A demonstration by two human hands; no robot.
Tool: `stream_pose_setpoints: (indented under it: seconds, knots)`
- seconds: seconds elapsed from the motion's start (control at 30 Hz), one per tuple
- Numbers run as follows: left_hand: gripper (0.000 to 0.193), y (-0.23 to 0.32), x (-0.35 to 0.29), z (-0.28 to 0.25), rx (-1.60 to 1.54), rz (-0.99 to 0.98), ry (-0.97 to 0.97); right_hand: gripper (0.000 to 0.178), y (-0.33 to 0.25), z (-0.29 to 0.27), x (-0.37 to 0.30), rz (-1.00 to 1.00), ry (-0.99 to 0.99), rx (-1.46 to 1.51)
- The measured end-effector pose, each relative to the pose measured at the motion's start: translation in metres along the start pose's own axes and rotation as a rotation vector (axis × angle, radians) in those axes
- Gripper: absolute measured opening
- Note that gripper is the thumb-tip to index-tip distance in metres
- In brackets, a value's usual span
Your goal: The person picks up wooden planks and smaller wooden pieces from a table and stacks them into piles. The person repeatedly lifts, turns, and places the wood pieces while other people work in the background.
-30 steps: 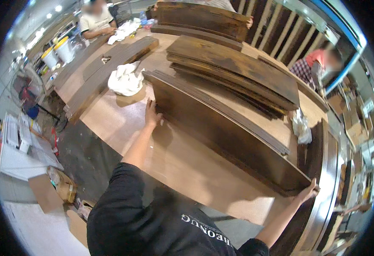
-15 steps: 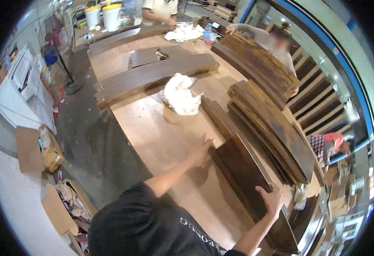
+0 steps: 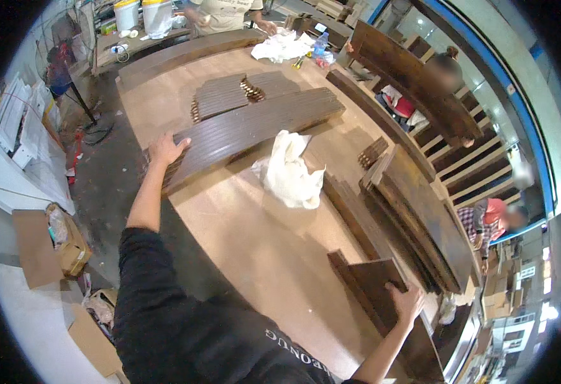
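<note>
My left hand (image 3: pixel 167 152) rests on the left end of a row of long dark-brown wooden slats (image 3: pixel 255 131), which lie side by side on the table. Its thumb is spread from the fingers. At the lower right, my right hand (image 3: pixel 407 302) grips the edge of a dark-brown wooden board (image 3: pixel 376 281), thumb on the near face; the fingertips behind are partly hidden. Beside that board runs another narrow dark piece (image 3: pixel 351 281). A crumpled white cloth (image 3: pixel 290 173) lies on the tabletop between my hands.
Stacked dark boards (image 3: pixel 421 214) lie along the table's right side. Shorter slats (image 3: pixel 220 93) sit beyond the long row. Across the table, one person holds a large dark panel (image 3: pixel 415 80); another stands near white cloths (image 3: pixel 284 46). Cardboard boxes (image 3: pixel 40 246) stand at left.
My left hand has moved from the right-hand board over to the left end of the long slats. My right hand stays on its board. The co-worker's panel has been lifted away from the table.
</note>
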State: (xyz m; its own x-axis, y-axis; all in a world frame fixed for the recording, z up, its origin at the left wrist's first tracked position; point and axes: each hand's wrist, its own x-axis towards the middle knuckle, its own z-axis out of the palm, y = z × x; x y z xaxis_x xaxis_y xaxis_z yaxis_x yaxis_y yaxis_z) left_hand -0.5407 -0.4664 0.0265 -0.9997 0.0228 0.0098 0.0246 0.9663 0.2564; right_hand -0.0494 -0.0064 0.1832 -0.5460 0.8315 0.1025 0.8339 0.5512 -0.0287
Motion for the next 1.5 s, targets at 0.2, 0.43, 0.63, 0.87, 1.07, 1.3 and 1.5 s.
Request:
stream_pose_setpoints:
  seconds: [0.2,0.43,0.63,0.87,1.07,1.3,1.5]
  knots:
    - [0.087,0.034,0.013,-0.032,0.040,0.144,-0.390,0.053,0.008,0.012,-0.001,0.092,0.031,-0.037]
    - [0.109,0.052,0.149,0.075,-0.310,0.154,0.320,0.038,0.011,0.019,0.005,0.019,0.065,0.071]
    - [0.110,0.107,0.120,0.021,-0.023,-0.071,-0.073,0.044,0.021,0.031,-0.002,0.008,0.150,0.041]
    - [0.112,0.130,0.153,0.032,0.218,0.151,-0.022,0.040,0.024,0.025,-0.002,0.019,0.018,-0.059]
    - [0.119,0.130,0.154,0.013,0.268,0.174,-0.109,0.037,0.045,0.034,0.004,-0.064,-0.026,0.027]
    - [0.108,0.102,0.118,0.024,0.023,0.156,-0.070,0.058,0.015,0.016,0.017,-0.045,0.057,-0.110]
    - [0.099,0.061,0.064,-0.029,0.194,0.176,0.042,0.050,0.014,0.021,0.024,-0.130,0.240,-0.036]
